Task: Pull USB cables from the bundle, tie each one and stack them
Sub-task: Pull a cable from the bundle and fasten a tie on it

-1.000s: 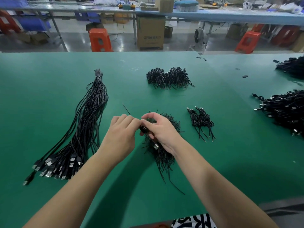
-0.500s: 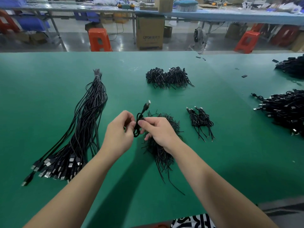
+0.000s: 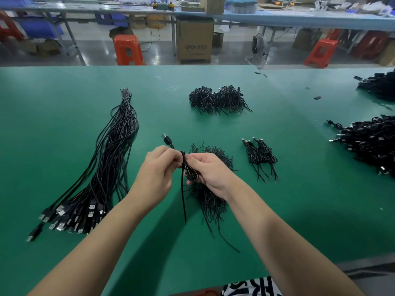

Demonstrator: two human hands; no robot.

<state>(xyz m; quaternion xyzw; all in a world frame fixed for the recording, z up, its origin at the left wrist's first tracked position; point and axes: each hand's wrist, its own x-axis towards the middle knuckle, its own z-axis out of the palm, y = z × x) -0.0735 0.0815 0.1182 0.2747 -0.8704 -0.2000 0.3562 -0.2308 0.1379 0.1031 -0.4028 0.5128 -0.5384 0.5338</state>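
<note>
USB cable (image 3: 183,167), one, pinched between left hand (image 3: 155,174) and right hand (image 3: 210,170).

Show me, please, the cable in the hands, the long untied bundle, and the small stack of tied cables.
cable in the hands (image 3: 191,173): head view, folded loop.
untied bundle (image 3: 115,150): head view, middle strands.
tied stack (image 3: 259,153): head view, knotted middle.

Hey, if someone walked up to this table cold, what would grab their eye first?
Probably the two hands at the centre: the left hand and right hand pinch one black cable folded into a loop, its plug sticking up and its tail hanging down. Next, the long bundle of cables lying left of them on the green table, plugs fanned toward the near edge. A small stack of tied cables sits to the right.
</note>
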